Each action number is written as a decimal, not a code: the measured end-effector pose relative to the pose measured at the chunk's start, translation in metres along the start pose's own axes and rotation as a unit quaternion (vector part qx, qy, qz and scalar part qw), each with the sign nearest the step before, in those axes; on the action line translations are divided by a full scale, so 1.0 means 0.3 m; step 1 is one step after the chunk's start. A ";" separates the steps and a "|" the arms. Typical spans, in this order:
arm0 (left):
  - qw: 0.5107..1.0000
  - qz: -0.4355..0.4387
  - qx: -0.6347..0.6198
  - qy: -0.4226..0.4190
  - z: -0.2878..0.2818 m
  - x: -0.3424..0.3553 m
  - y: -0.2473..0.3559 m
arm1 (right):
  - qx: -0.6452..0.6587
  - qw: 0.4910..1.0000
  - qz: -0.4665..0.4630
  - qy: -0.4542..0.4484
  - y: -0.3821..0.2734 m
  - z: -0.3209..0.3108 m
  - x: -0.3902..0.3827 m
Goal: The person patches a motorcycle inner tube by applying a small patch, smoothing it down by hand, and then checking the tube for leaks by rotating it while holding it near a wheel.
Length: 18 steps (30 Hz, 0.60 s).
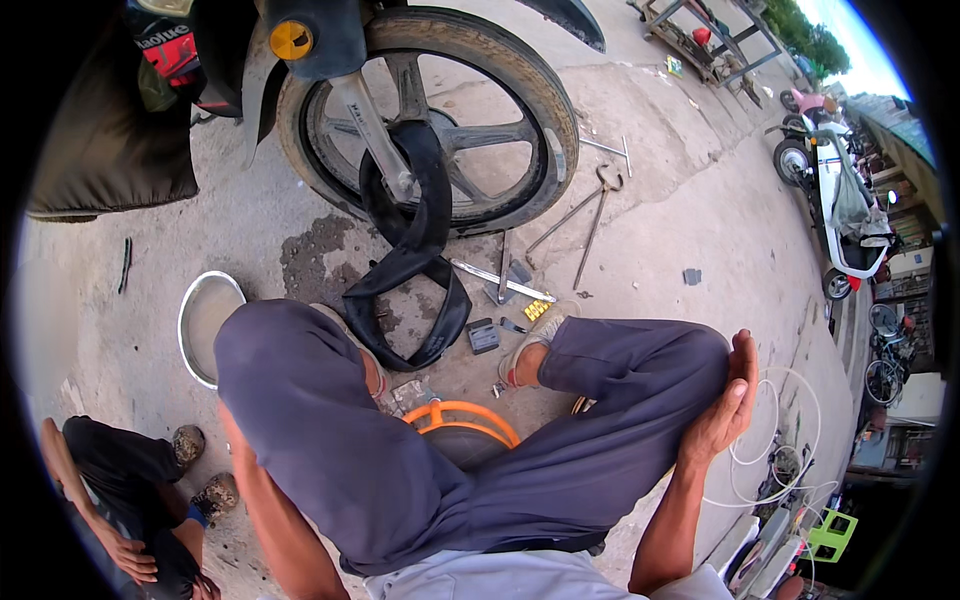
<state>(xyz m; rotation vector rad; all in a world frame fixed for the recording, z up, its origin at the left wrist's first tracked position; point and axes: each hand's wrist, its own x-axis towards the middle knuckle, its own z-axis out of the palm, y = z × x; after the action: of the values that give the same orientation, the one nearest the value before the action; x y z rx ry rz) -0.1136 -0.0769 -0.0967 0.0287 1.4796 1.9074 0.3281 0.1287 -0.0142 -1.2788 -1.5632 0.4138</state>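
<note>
My right hand (722, 408) rests against the outer side of my right knee, its fingers stretched out and holding nothing. Beside my left knee, only the wrist end of my left arm (238, 440) shows; the trouser leg hides the fingers. In front of my feet a black inner tube (440, 320) lies partly on the ground in a twisted loop. Its upper part hangs around the lower fork leg of a motorcycle's front wheel (545, 110). Neither hand touches the tube. Close to my feet are a silver metal bar (500, 280), a dark grey block (483, 336) and a yellow piece (537, 309).
A metal basin (184, 335) stands by my left knee. Long-handled tongs (590, 220) and a T-handle wrench (612, 151) lie beyond the tools. An orange-rimmed stool (465, 408) is beneath me. Another person (130, 480) sits at lower left. A white hose (770, 490) coils at right, near parked scooters (845, 210).
</note>
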 end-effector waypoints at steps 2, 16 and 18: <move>0.997 -0.065 -0.036 0.037 -0.078 -0.005 -0.171 | 0.002 1.000 -0.006 -0.007 -0.004 0.012 0.008; 0.958 -0.095 0.265 0.056 -0.103 -0.094 -0.847 | -0.077 0.996 -0.034 -0.043 -0.044 0.023 -0.011; 0.958 -0.200 0.203 0.006 -0.133 -0.111 -0.878 | -0.064 0.995 -0.051 -0.055 -0.034 0.030 -0.002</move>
<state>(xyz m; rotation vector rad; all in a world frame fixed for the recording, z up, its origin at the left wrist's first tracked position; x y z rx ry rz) 0.0294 -0.1045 -0.3223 -0.0884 1.7130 1.2672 0.3151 0.1273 -0.0104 -1.2844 -1.7636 0.3280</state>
